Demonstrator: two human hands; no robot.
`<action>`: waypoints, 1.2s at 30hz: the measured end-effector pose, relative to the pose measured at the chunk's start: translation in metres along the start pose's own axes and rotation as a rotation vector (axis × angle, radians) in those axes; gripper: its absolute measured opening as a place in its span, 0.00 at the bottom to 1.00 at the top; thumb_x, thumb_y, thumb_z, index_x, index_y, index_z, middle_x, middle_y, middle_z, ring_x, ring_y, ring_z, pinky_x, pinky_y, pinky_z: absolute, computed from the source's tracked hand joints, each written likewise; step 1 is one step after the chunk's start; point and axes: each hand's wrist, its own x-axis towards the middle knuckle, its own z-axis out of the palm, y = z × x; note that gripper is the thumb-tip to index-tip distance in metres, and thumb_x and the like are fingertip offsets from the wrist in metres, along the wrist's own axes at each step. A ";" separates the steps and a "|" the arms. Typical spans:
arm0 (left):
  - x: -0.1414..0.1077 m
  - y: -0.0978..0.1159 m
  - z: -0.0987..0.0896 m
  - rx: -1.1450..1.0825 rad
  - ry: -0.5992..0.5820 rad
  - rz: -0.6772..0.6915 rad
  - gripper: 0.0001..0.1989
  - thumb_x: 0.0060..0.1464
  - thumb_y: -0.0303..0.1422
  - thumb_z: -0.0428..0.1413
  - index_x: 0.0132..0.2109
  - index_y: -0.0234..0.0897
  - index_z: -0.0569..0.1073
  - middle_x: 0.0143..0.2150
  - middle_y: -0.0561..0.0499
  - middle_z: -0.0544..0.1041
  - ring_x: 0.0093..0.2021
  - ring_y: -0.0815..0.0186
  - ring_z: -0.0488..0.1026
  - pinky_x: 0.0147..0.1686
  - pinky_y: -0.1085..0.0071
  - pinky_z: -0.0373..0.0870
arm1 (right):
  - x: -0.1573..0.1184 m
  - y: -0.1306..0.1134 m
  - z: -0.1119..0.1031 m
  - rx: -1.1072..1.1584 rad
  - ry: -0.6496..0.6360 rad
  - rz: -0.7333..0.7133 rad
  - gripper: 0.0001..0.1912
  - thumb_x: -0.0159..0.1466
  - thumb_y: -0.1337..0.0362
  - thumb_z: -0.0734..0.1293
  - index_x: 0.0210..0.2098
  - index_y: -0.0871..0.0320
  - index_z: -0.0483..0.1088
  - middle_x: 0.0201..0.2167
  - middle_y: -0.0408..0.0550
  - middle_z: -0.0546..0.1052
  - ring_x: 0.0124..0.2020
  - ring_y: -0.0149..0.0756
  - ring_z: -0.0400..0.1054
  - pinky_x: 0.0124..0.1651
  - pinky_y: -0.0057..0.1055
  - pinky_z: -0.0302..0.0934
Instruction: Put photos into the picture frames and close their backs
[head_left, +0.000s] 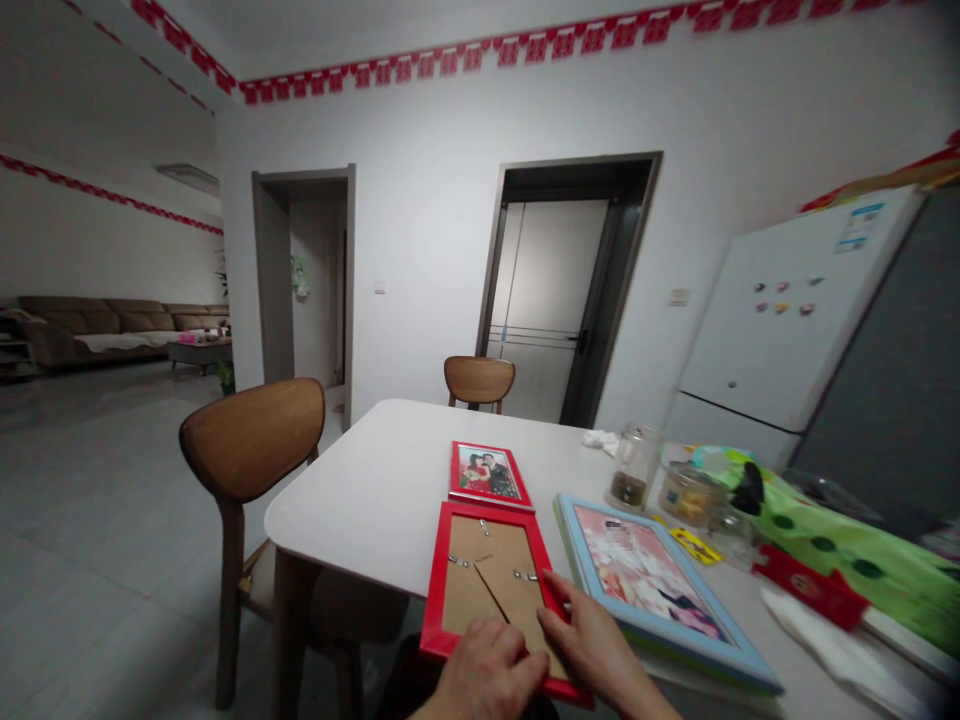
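Observation:
A red picture frame [433, 597] lies face down at the near table edge, its brown backing board [480, 595] showing, with a dark slanting slit and small metal clips [526, 575]. On the lower part of the backing, my left hand [491, 668] rests with its fingers curled in; what lies under the fingertips is hidden. My right hand [596, 645] grips the frame's right side, fingers at the red border and thumb over the board. Just beyond lies a second red frame [491, 474], face up, with a photo of a couple. Right of my right hand sits a larger light-blue frame [660, 580] with a pink picture.
On the white table's [360, 490] right side stand a glass jar [636, 470], a food container [690, 495], a red box [810, 585] and a green bag [847, 555]. Wooden chairs stand left [255, 440] and beyond [480, 380]. A fridge [780, 310] is behind, right.

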 end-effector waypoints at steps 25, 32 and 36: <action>-0.024 -0.060 -0.045 -0.471 -0.123 -0.312 0.23 0.26 0.42 0.65 0.30 0.36 0.67 0.41 0.48 0.68 0.49 0.57 0.60 0.52 0.63 0.52 | 0.033 -0.015 0.013 -0.496 0.017 -0.138 0.14 0.56 0.69 0.54 0.27 0.60 0.71 0.33 0.53 0.70 0.31 0.34 0.65 0.31 0.27 0.53; -0.028 -0.060 -0.045 -0.507 -0.127 -0.323 0.18 0.28 0.37 0.66 0.25 0.36 0.66 0.35 0.52 0.69 0.47 0.60 0.63 0.45 0.70 0.60 | 0.010 -0.015 0.006 -0.307 -0.004 -0.298 0.16 0.57 0.62 0.56 0.41 0.57 0.69 0.41 0.53 0.69 0.43 0.38 0.62 0.46 0.31 0.53; -0.030 -0.060 -0.044 -0.525 -0.139 -0.369 0.17 0.28 0.36 0.66 0.26 0.36 0.67 0.39 0.49 0.71 0.50 0.57 0.62 0.46 0.68 0.59 | -0.007 -0.030 0.010 -0.085 -0.288 -0.481 0.12 0.52 0.64 0.60 0.33 0.53 0.73 0.42 0.48 0.69 0.45 0.36 0.60 0.50 0.32 0.51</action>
